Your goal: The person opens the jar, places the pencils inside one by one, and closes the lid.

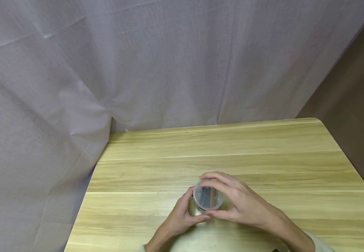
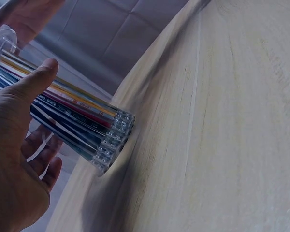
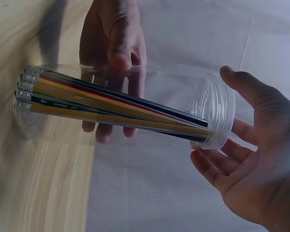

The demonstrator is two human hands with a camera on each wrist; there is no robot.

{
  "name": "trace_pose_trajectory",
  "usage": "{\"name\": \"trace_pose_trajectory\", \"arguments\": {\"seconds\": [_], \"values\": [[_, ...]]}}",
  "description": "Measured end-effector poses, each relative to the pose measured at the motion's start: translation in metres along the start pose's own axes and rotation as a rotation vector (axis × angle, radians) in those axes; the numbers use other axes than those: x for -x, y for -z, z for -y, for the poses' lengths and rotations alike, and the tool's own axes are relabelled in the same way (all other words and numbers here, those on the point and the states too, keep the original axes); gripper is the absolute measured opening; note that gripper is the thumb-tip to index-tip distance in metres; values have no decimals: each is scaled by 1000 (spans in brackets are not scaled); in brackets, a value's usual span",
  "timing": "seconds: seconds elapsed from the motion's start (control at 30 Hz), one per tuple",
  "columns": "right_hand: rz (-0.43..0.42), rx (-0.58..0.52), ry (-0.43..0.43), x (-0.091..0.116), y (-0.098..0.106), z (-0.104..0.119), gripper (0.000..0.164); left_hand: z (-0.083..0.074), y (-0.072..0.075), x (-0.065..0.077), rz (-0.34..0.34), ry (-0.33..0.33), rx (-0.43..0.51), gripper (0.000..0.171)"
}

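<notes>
A clear cylindrical jar (image 3: pixel 159 135) holds a bundle of pencils (image 3: pixel 118 104) in dark, yellow and red colours, their silvery ends at the base. It stands upright, its base on or close above the table; I cannot tell which. My left hand (image 1: pixel 180 217) grips the jar's side, thumb on one side and fingers on the other. Around the translucent lid (image 1: pixel 211 199) at the top, my right hand (image 1: pixel 243 201) curves its thumb and fingers. Through the lid the pencils show as dark and yellowish stripes.
The wood-grain table (image 1: pixel 156 175) spreads out around the hands. A grey cloth curtain (image 1: pixel 169 63) hangs behind its back edge and down its left side. A darker brown surface (image 1: pixel 352 105) lies beyond the right edge.
</notes>
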State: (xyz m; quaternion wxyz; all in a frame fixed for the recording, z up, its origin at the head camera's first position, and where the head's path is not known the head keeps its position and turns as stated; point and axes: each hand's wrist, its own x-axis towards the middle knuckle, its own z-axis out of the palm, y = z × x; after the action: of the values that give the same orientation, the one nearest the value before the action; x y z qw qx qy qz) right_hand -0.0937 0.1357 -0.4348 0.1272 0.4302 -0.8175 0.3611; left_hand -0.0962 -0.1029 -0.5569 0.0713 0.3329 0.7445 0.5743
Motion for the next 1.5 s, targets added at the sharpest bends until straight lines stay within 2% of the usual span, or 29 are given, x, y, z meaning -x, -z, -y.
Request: {"name": "trace_pose_trajectory", "arguments": {"seconds": [0.17, 0.5, 0.73, 0.87, 1.03, 1.27, 1.4, 1.5], "values": [[1, -9, -5, 1, -4, 0, 60, 0, -1, 0, -3, 54, 24, 85], [-34, -58, -36, 6, -11, -2, 61, 0, -1, 0, -16, 41, 12, 85], [-120, -119, -47, 10, -20, -2, 67, -1, -1, 1, -35, 51, 4, 88], [-184, -162, -54, 13, -27, -1, 69, 0, -1, 0, -47, 19, -18, 89], [-272, -202, -21, 16, -37, -2, 72, 1, -1, 0, -61, -14, -32, 89], [-316, -255, 11, 17, -44, -8, 71, 3, -1, 0, -72, -40, -51, 89], [-383, -283, 30, 18, -52, -8, 70, 1, -1, 0, -67, -8, -31, 89], [-468, -273, 25, 19, -63, -5, 67, 0, -1, 1, -60, 25, -4, 87]]}}
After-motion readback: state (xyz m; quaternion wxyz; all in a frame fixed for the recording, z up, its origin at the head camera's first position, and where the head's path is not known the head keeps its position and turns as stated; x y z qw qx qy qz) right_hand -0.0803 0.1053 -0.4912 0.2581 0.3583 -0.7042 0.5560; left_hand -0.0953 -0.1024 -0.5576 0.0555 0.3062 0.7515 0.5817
